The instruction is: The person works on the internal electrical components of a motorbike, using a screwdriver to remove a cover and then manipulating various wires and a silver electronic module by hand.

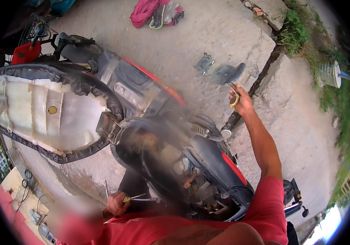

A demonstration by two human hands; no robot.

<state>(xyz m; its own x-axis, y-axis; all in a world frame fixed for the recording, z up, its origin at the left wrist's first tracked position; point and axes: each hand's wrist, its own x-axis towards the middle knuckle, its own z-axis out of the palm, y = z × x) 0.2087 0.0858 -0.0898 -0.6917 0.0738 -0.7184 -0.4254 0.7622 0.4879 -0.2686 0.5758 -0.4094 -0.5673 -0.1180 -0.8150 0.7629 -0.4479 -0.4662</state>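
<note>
My left hand (118, 203) is closed around a yellow-handled screwdriver (126, 199) low in the view, with thin metal shafts sticking out beside it. My right arm reaches forward past the scooter. At its end my right hand (242, 99) grips a small yellow-and-black object (234, 100), perhaps a tool handle; its kind is unclear. A black motor scooter (167, 143) stands before me, its body opened so that inner parts (201, 183) show, partly blurred. The scooter's seat (44, 110) is tipped over to the left, its whitish underside facing up.
A dark curved part (228, 72) lies on the concrete beyond my right hand. Farther off is a pink cloth bundle (146, 13). A white bucket (329, 74) stands by grass at right. Another red vehicle (25, 53) is at far left. Cables (28, 183) lie at lower left.
</note>
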